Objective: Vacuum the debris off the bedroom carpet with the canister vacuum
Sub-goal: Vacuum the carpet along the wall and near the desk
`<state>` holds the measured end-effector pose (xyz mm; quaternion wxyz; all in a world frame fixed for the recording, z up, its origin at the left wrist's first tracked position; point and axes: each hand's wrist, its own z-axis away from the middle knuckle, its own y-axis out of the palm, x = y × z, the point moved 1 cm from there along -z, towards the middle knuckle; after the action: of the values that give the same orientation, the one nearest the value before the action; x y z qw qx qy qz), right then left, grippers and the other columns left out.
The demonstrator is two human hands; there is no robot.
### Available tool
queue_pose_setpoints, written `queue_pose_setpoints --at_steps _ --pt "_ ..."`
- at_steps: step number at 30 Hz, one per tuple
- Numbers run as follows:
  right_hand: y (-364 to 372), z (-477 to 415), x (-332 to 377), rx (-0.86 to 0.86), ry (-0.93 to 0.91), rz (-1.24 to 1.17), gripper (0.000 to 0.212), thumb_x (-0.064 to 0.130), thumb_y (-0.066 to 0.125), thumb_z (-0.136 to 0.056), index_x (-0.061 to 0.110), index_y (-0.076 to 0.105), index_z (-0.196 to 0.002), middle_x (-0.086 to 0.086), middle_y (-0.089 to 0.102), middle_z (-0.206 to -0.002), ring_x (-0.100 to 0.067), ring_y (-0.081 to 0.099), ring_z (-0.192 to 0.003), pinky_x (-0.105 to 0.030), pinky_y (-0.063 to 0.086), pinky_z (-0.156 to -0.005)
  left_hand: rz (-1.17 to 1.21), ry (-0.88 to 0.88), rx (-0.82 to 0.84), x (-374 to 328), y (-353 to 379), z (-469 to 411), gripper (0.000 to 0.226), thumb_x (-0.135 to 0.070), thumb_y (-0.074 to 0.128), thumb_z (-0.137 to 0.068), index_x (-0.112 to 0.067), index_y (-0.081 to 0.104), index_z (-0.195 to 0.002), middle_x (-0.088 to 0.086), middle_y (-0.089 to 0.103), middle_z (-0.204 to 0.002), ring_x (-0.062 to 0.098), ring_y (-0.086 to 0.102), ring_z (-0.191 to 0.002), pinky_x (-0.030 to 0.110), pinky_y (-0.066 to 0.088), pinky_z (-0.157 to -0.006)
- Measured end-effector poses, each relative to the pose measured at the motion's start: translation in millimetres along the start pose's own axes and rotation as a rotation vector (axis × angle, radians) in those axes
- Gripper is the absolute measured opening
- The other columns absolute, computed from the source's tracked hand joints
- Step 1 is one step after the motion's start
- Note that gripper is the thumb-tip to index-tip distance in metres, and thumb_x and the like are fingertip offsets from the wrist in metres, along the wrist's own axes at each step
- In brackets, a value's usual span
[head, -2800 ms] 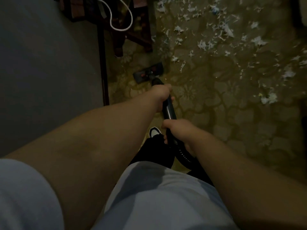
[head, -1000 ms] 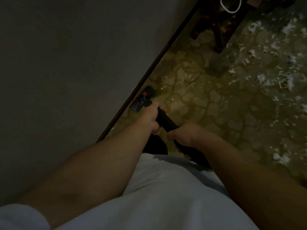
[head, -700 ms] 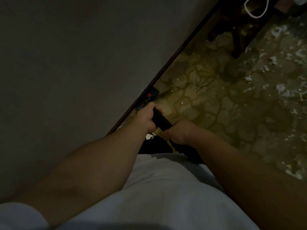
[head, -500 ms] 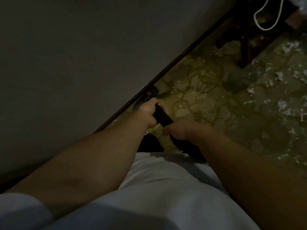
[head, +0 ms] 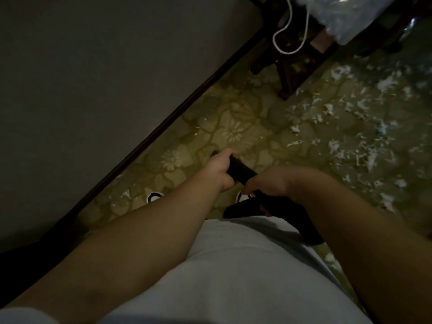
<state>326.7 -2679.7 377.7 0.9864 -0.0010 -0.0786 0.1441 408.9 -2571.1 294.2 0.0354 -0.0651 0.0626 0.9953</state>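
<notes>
- Closest to the camera is the person's pale grey shirt (head: 245,277), which fills the lower middle of the view, with both bare forearms reaching forward from it.
- The right hand (head: 266,182) is closed around the black vacuum wand (head: 240,170) at its nearer part; the fingers wrap it fully.
- Below this hand the black tube continues down and to the right, past the shirt, and the dark trouser leg (head: 240,209) is just beside it.
- The left hand (head: 221,168) grips the same wand a little further forward, also in a tight fist, so the two hands are near each other with a short piece of wand between them.
- The floor head of the vacuum is hidden behind the left hand; only a small dark tip shows at its upper left.
- Two shoe toes, white with a dark edge, show on the carpet: one (head: 154,197) left of the left forearm, one (head: 240,197) under the hands.
- The patterned olive carpet (head: 231,129) in front of the hands has only a few small white bits.
- A dark baseboard (head: 163,123) runs diagonally, with the grey wall (head: 93,78) on its left.
- Further to the right, many white paper scraps (head: 339,148) lie scattered on the carpet.
- At the top stand dark wooden furniture legs (head: 287,76), a looped white cable (head: 289,36) and a crumpled clear plastic bag (head: 346,17).
</notes>
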Motion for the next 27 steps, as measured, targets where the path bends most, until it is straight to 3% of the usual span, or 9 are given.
queue_pose_setpoints --at_steps 4,7,14,18,21,23,27 --pt "-18 10 -16 -0.039 0.011 -0.074 0.035 0.028 0.071 -0.099 -0.005 0.062 -0.099 -0.017 0.064 -0.067 -0.028 0.063 -0.048 -0.029 0.052 -0.050 0.011 -0.016 0.046 6 30 3 0.010 -0.017 0.061 -0.096 -0.008 0.058 -0.092 0.006 0.060 -0.074 0.015 0.058 -0.059 0.025 0.052 -0.043" --pt "-18 12 -19 -0.084 0.004 -0.058 0.034 0.027 0.071 -0.099 -0.006 0.064 -0.096 -0.016 0.066 -0.062 -0.026 0.063 -0.043 -0.026 0.051 -0.045 0.014 -0.016 0.071 5 38 5 0.010 -0.017 0.061 -0.097 -0.008 0.056 -0.095 0.005 0.058 -0.073 0.014 0.057 -0.056 0.025 0.052 -0.041" --pt "12 -5 -7 -0.123 -0.016 -0.177 0.034 0.033 0.076 -0.095 0.001 0.072 -0.086 -0.011 0.069 -0.062 -0.027 0.067 -0.055 -0.034 0.056 -0.064 -0.068 0.063 0.104 -16 12 0 0.023 -0.014 0.059 -0.097 -0.011 0.055 -0.075 0.003 0.055 -0.060 0.016 0.053 -0.056 0.027 0.051 -0.055" --pt "36 -26 16 -0.172 -0.034 -0.276 0.037 0.036 0.079 -0.090 0.000 0.073 -0.096 -0.014 0.073 -0.070 -0.027 0.070 -0.056 -0.035 0.057 -0.061 -0.119 0.082 0.110 -44 -17 -12 0.021 -0.013 0.060 -0.096 -0.009 0.057 -0.076 0.003 0.056 -0.057 0.016 0.054 -0.055 0.029 0.052 -0.058" --pt "49 -34 40 -0.204 -0.030 -0.306 0.051 0.046 0.084 -0.073 0.003 0.075 -0.101 -0.016 0.078 -0.081 -0.031 0.077 -0.067 -0.047 0.066 -0.074 -0.146 0.088 0.116 -69 -32 -18 0.015 -0.011 0.060 -0.097 -0.008 0.057 -0.083 0.002 0.056 -0.057 0.014 0.054 -0.053 0.026 0.054 -0.055" --pt "57 -43 59 -0.223 -0.038 -0.305 0.061 0.053 0.082 -0.062 0.007 0.075 -0.101 -0.017 0.079 -0.089 -0.035 0.078 -0.078 -0.056 0.065 -0.082 -0.183 0.093 0.120 -87 -41 -23 0.018 -0.012 0.058 -0.099 -0.010 0.055 -0.081 0.002 0.054 -0.060 0.014 0.052 -0.056 0.028 0.053 -0.057" --pt "66 -57 92 -0.268 -0.092 -0.326 0.040 0.043 0.082 -0.083 0.010 0.073 -0.104 -0.016 0.078 -0.090 -0.033 0.078 -0.077 -0.048 0.066 -0.079 -0.254 0.101 0.096 -120 -54 -32 0.017 -0.017 0.058 -0.099 -0.011 0.056 -0.083 0.003 0.053 -0.067 0.014 0.053 -0.059 0.030 0.052 -0.057"
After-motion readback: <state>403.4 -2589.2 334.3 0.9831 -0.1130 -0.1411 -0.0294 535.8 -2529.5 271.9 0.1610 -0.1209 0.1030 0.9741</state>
